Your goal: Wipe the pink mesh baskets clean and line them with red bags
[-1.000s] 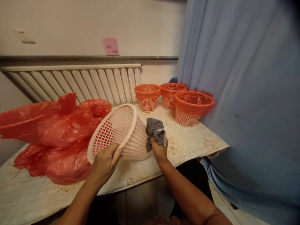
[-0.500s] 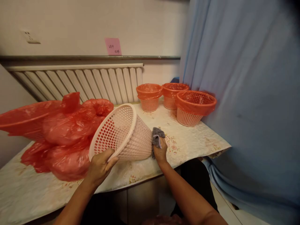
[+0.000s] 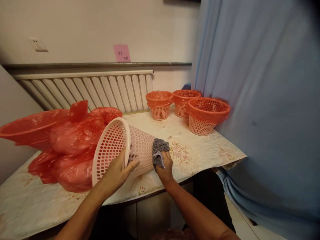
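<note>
A pale pink perforated plastic basket lies tilted on its side, its open mouth facing left. My left hand grips its rim at the near side, fingers inside and thumb outside. In my right hand is a grey cloth, pressed against the basket's base end at the right. Part of the base is hidden behind the cloth. Just left of the basket's mouth is a heap of red plastic bags, with basket shapes showing through.
Three baskets lined with red bags stand at the back right: a left one, a middle one and a front one. A floral cloth covers the table. A blue curtain hangs at the right; a radiator is behind.
The basket has turned so its mouth faces further left, and its base has shifted left. My right hand with the cloth has moved left and slightly up along with it.
</note>
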Motion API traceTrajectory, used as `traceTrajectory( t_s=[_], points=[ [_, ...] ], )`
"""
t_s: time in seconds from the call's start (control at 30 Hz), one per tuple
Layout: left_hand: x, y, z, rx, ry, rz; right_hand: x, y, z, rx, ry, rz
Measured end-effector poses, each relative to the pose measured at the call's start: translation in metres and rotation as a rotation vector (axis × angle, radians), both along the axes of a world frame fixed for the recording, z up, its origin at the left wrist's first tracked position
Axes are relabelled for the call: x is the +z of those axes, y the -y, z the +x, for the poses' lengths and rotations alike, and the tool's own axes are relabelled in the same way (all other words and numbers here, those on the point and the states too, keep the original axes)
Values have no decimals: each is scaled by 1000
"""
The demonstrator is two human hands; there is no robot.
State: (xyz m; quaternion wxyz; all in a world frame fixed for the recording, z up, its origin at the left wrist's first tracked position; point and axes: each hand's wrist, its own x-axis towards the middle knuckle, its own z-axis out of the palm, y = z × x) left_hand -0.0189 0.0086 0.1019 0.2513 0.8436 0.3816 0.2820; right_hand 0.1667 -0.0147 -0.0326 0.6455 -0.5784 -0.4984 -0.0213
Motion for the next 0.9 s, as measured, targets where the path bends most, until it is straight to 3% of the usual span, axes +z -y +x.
traceTrajectory(
  t_s=[0.1,0.2,0.43,0.53,0.6,0.67,0.8,0.9],
  points=[
    [16,-3,13,83,117,-78,1,5,-5,27,12,1],
    [20,-3,20,46,165,-117,13,9,-7,33,-6,17],
    [14,9,28,-208,144,-108,83,28,-30,184,34,162],
    [16,7,25,-253,87,-77,95,27,-30,190,133,183],
    [17,4,20,-245,51,-68,89,20,-21,141,221,146],
    [16,1,14,-209,18,-75,71,10,-5,79,280,65],
    [9,-1,1,-153,-5,-56,17,-4,37,-37,184,-98],
    [2,-2,-2,-206,-34,-81,-20,-5,59,-91,42,-146]
  ],
)
